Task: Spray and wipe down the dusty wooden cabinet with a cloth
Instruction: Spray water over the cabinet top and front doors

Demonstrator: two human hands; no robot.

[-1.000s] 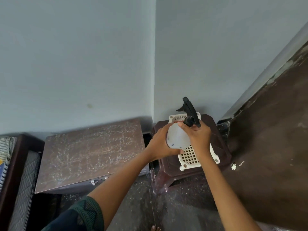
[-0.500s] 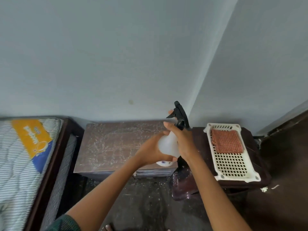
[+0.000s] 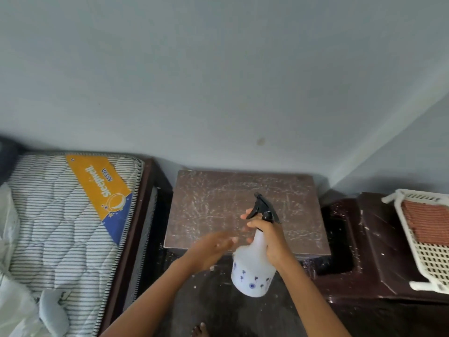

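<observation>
A low brown wooden cabinet (image 3: 218,205) with white dust streaks on its top stands against the wall. My right hand (image 3: 269,237) grips the neck of a white spray bottle (image 3: 252,273) with a black trigger head, held over the cabinet's front edge, nozzle pointing away to the left. My left hand (image 3: 211,249) is blurred, just left of the bottle, fingers relaxed and apart from it. A reddish-brown cloth (image 3: 427,222) lies in a white plastic basket (image 3: 427,263) at the right.
A dark brown plastic stool (image 3: 374,251) under the basket stands right of the cabinet. A bed with a striped mattress (image 3: 68,227) and dark frame is close on the left. The dark floor is speckled with white dust; my toes (image 3: 200,330) show at the bottom.
The view has swung left, from the stool to the cabinet and bed. My left hand has let go of the bottle's body and moved left; my right hand keeps the bottle.
</observation>
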